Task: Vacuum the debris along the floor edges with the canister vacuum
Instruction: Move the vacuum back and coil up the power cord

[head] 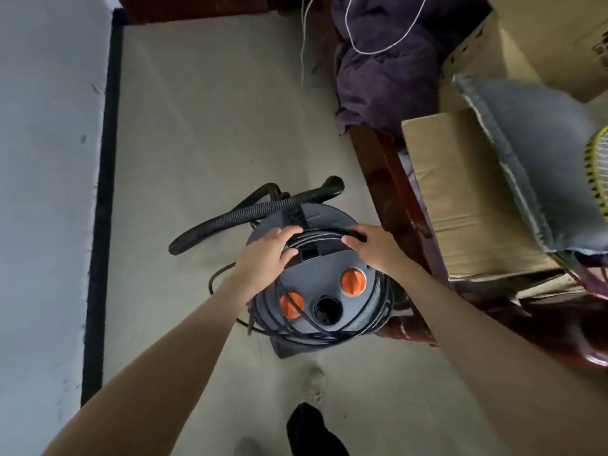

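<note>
Standing on the pale floor, the grey canister vacuum sat close against a dark red wooden furniture edge on its right side. Both bare arms reached down to its lid. The left hand lay over the coiled black power cord on top of the lid, its fingers curled round the loops there, so that grip was clasping the cord. The right hand was on the other side of the same coil, its fingertips hooked over the cord's strands, also grasping it. More loops of the cord hung round the canister's body and one loop trailed onto the floor to the left.

Two orange knobs showed on the lid nearer the camera, with a round black port between and below them. The black ribbed hose lay on the floor beyond the canister, running left to a dark nozzle end, and a curved black tube rested behind the lid.

A white wall with a black skirting strip ran along the left. On the right lay a purple cloth with a thin white cable over it, cardboard boxes and a grey cushion. A pale shoe and a dark trouser leg showed on the floor below the canister.
</note>
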